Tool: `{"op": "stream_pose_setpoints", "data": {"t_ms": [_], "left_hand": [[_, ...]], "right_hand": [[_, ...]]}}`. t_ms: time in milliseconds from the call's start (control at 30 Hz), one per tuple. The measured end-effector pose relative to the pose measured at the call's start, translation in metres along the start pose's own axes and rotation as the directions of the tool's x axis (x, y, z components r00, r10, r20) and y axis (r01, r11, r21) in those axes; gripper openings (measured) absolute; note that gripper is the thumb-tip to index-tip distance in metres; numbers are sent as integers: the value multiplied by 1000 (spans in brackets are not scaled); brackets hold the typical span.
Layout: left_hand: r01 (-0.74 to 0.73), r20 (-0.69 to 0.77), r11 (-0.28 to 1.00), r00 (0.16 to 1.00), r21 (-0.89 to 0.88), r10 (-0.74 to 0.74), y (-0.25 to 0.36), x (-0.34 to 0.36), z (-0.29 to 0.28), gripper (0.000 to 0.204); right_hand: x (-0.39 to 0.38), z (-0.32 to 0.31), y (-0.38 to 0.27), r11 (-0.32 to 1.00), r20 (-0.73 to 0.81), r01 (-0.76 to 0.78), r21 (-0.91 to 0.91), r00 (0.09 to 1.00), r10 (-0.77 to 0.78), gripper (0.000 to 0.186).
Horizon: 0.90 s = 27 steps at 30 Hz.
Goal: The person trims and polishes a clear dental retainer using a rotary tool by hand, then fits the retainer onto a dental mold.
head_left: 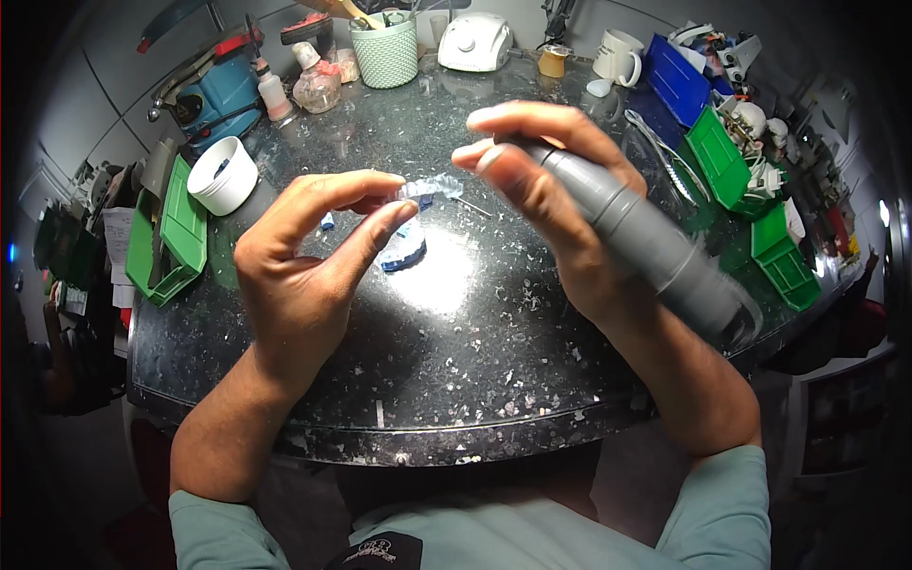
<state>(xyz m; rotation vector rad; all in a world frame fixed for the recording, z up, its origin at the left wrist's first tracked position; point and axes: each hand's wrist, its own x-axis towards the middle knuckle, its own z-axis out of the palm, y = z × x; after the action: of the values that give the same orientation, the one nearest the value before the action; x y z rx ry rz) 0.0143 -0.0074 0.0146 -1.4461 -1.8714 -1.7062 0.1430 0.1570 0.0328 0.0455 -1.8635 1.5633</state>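
My left hand (306, 249) pinches one end of a clear, toothed dental splint (433, 186) between thumb and fingertips, above the bench. Just to its right, my right hand (570, 204) wraps round a thick grey cylindrical handpiece (632, 223), which slants down to the right along my forearm. Its rear end is smeared by motion, and my fingers hide its front tip. A blue and white dental model (405, 247) lies on the bench behind the left fingertips. Near the splint a thin metal pin (473, 206) shows.
A white round tub (223, 177) and a green bin (180, 233) stand left. Along the back are a blue torch-like device (214, 104), a pale green basket (386, 55), a white control box (475, 43) and a mug (619, 57). Green bins (719, 161) line the right.
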Motion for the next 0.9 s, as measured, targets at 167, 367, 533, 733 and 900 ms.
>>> {"op": "stream_pose_setpoints", "data": {"t_ms": [167,367,533,733,900], "left_hand": [[50,30,998,998,-38,-48,1,-1,3,16],[372,133,928,920,-1,-369,-6,5,-7,26],[174,-125,985,977,-18,-175,-68,37,-43,25],[385,329,763,734,519,-594,-75,45,-80,28],[301,261,721,789,624,-556,-85,37,-79,19]], "right_hand": [[-1,-2,19,892,173,340,-298,938,-299,24],[5,-9,36,823,173,387,-417,922,-346,22],[5,-15,35,897,54,113,-427,994,-99,25],[4,-16,40,898,18,60,-436,998,-57,20],[7,-20,46,853,-3,128,-505,989,-151,22]]}}
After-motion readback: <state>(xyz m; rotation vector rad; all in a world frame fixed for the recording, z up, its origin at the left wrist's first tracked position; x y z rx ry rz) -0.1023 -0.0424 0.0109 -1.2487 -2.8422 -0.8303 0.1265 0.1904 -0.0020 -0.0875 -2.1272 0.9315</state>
